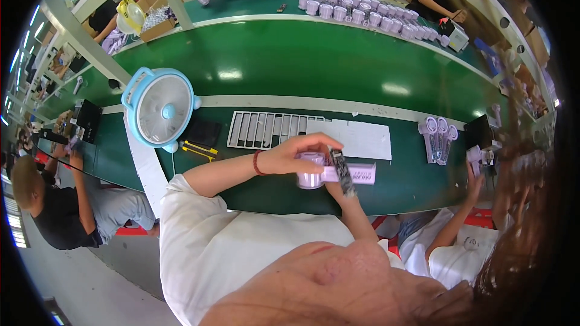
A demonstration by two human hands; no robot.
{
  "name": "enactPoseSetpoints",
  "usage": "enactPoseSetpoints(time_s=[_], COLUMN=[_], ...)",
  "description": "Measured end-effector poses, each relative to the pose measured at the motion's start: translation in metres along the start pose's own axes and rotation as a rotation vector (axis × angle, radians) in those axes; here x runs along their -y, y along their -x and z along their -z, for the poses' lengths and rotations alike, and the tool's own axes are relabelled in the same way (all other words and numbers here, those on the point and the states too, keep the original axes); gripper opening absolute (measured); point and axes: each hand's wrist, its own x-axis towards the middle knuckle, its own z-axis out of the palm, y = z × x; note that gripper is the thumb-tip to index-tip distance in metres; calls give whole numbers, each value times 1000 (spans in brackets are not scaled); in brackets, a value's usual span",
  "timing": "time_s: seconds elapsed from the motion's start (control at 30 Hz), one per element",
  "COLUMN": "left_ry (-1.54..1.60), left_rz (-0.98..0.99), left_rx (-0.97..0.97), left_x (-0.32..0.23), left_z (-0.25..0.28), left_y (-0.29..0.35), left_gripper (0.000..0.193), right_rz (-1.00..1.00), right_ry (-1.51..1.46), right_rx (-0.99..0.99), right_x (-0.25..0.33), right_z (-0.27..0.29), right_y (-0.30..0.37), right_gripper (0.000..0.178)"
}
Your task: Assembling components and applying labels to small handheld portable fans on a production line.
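Observation:
My left hand (295, 156), with a dark red band at the wrist, curls over the round head of a pale purple handheld device (310, 179). Its thumb lies on the head's side, and the fingertips reach the top of a narrow dark circuit-board-like strip (342, 172). That strip slants across the device's flat handle, which points right and carries print. From below, my right hand (336, 191) comes up behind the handle and the strip; its fingers are hidden, so its grip cannot be made out.
Beyond my hands lie a slotted white tray (260, 130) and white sheets (360, 139). A blue fan (162, 108), a dark pad (203, 132) and a yellow cutter (200, 150) are left. Several purple devices (439, 139) lie right. Co-workers sit on both sides and opposite.

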Motion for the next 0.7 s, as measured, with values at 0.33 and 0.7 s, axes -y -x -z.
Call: enactPoseSetpoints(time_s=[0.33,0.7], left_ry=[-1065,-1078], left_rz=[61,-164], left_rx=[-26,-264], left_x=[2,55], left_z=[-5,-33], left_y=[66,77], left_gripper=[75,36], right_rz=[123,156], right_ry=[134,72], right_rx=[471,342], right_x=[87,95], right_z=[65,45], right_y=[24,-6], right_gripper=[30,37])
